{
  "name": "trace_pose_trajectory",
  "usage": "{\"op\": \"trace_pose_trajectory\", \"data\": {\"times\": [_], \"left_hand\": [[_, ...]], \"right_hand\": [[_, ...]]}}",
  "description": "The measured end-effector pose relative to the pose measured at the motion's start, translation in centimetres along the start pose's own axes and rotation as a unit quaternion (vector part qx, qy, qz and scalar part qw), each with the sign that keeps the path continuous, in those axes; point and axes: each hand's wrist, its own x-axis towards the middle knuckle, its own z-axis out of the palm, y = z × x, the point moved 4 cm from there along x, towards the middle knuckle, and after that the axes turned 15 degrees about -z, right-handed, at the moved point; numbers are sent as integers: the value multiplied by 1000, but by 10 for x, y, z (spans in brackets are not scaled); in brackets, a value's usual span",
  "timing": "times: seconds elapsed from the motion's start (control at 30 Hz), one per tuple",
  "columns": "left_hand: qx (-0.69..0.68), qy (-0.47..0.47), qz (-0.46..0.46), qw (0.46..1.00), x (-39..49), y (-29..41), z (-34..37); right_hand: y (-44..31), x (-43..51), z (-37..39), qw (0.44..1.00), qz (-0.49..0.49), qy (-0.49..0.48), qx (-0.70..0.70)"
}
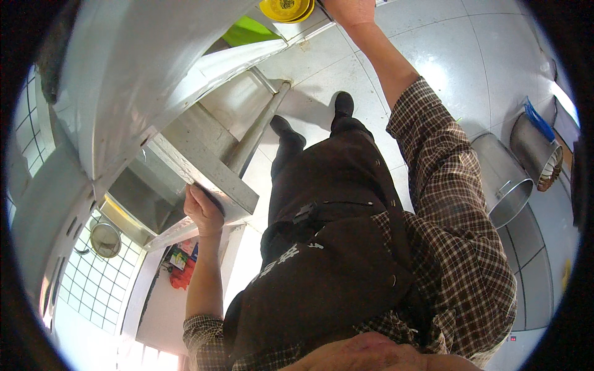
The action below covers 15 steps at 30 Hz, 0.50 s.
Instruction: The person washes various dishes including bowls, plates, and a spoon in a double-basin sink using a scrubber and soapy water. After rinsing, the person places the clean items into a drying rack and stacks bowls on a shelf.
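My left hand (203, 212) grips the front edge of a stainless-steel sink (236, 197), with its fingers curled over the metal. The sink's basin (153, 185) lies just beyond the fingertips. At the top of the view, my right arm reaches far forward. Only the back and wrist of my right hand (351, 11) show there; the picture's edge cuts off the fingers, so anything in them is hidden. Right beside that hand are stacked yellow bowls (284, 9), partly cut off, on a white surface. Something bright green (250, 32) lies near the bowls.
A steel table leg (262, 125) stands left of my shoes on the tiled floor (431, 41). To my right are a large steel pot (503, 181) and another metal container (533, 143) with a blue item on it. A round strainer (106, 239) hangs by the tiled wall at left.
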Motion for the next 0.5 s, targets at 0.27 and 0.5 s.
{"op": "trace_pose_trajectory", "data": {"times": [0.27, 0.5], "left_hand": [[21, 0, -9, 1000, 1, -5, -2], [20, 1, -10, 1000, 2, -3, -2]], "right_hand": [[7, 8, 6, 993, 94, -27, 68], [4, 15, -1, 983, 155, -50, 91]]}}
